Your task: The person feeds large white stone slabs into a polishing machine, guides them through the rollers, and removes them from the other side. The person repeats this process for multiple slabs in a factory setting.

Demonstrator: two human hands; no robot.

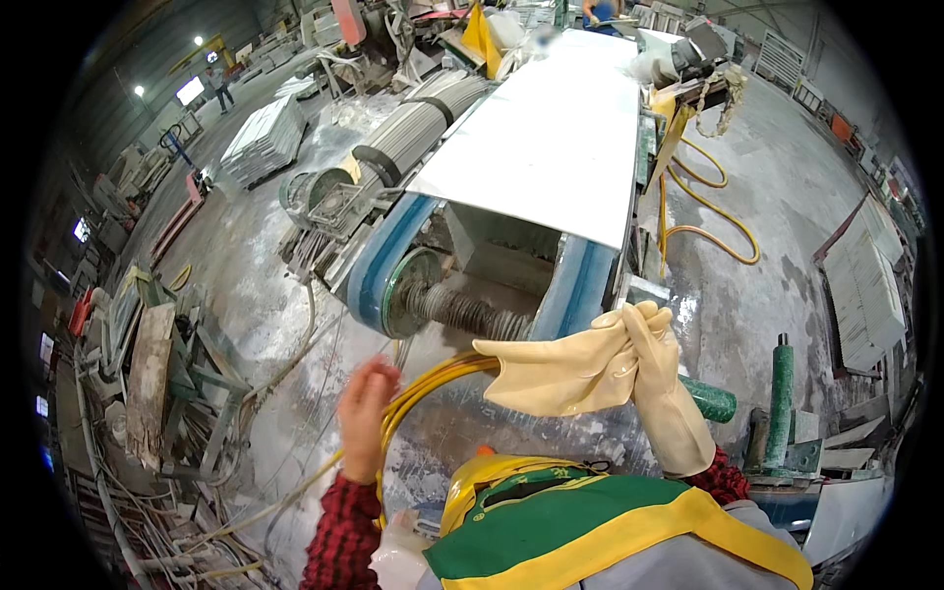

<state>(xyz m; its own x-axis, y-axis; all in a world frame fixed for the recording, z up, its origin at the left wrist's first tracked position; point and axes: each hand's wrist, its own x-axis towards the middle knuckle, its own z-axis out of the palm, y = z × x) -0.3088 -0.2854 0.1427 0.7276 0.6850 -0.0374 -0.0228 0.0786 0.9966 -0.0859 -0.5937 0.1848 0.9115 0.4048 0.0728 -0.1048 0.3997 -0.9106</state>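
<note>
Loose rubber glove (551,372) dangles from the gloved right hand (657,366), cuff toward the bare left hand (366,418), seemingly empty, blurred.

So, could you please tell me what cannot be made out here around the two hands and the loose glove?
- Left hand, head view: motion blur smears the fingers, so their pose is unclear.
- Loose glove: its cuff end is bunched in the gloved right hand, hiding the opening.
- Yellow hoses: their lower run disappears behind the left hand and sleeve.
- White slab: its far end is cut off by the top edge.
</note>
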